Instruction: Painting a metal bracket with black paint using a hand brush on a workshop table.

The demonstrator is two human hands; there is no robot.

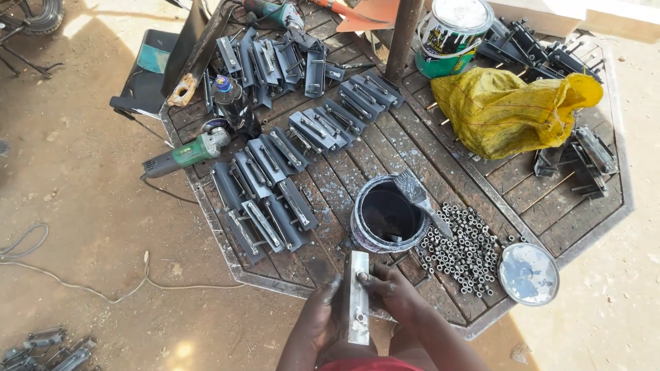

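A long grey metal bracket (358, 297) stands upright at the near edge of the octagonal workbench (440, 148). My left hand (321, 318) grips its left side and my right hand (393, 292) holds its right side, thumb on the face. Just beyond it sits an open paint can (386, 216) with dark paint inside and a brush (421, 197) resting across its rim. A heap of small metal nuts (464, 247) lies to the right of the can. Rows of similar painted brackets (269, 196) lie to the left.
A green angle grinder (184, 154) lies at the bench's left edge with a dark bottle (232, 103) behind it. A can lid (528, 273), a yellow sack (505, 110), a closed paint tin (450, 34), a post (403, 38) and more brackets (536, 55) sit farther back. Cables run over the dirt ground.
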